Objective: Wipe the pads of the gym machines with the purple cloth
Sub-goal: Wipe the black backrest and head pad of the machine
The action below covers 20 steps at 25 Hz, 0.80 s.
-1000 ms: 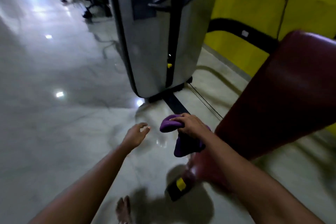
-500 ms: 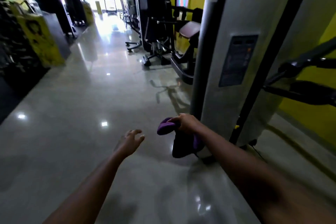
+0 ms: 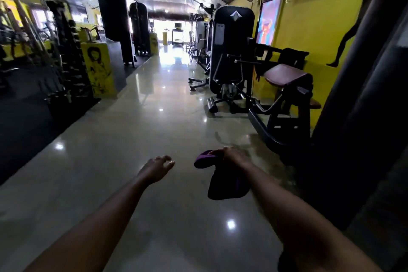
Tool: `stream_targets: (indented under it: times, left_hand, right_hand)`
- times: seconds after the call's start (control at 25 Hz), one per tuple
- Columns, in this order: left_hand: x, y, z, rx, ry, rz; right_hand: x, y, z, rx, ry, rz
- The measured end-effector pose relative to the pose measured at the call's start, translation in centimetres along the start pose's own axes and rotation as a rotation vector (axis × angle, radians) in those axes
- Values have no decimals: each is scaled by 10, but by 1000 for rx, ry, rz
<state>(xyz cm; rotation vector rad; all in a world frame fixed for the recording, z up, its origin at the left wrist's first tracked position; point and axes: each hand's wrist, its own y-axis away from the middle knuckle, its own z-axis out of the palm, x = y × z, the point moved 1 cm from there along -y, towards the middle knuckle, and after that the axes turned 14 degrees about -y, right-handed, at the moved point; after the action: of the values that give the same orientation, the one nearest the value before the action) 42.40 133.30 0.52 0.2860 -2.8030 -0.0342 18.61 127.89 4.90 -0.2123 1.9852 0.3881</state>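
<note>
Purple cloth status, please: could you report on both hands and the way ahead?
Left hand empty, fingers relaxed. Right hand grips purple cloth, hanging free. Maroon pad ahead right, untouched; floor lies between.

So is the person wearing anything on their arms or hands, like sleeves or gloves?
No. The left arm and right arm are bare down to the picture's edge, with no sleeves showing. The left hand and right hand have no gloves, and no watch or bracelet shows. The picture is too blurry to tell about rings.
</note>
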Motion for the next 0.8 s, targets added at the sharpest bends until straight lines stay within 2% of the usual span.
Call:
stream_targets:
  times: [0.2,0.36,0.52,0.8]
  left_hand:
    - [-49,-155,-45,6,-49,-69]
    - [-117,-274,-70,-9,-50,-157]
    - [-192,-410,-97,27,-51,-192]
    - [-276,-674,-166,27,-32,-167]
  right_hand:
    - [-66,-183,3,-98,39,-49]
    - [-129,-309,41,-232,127,-98]
    - [-173,-455,83,-229,41,-86]
    - [-253,-735,122,-118,103,-92]
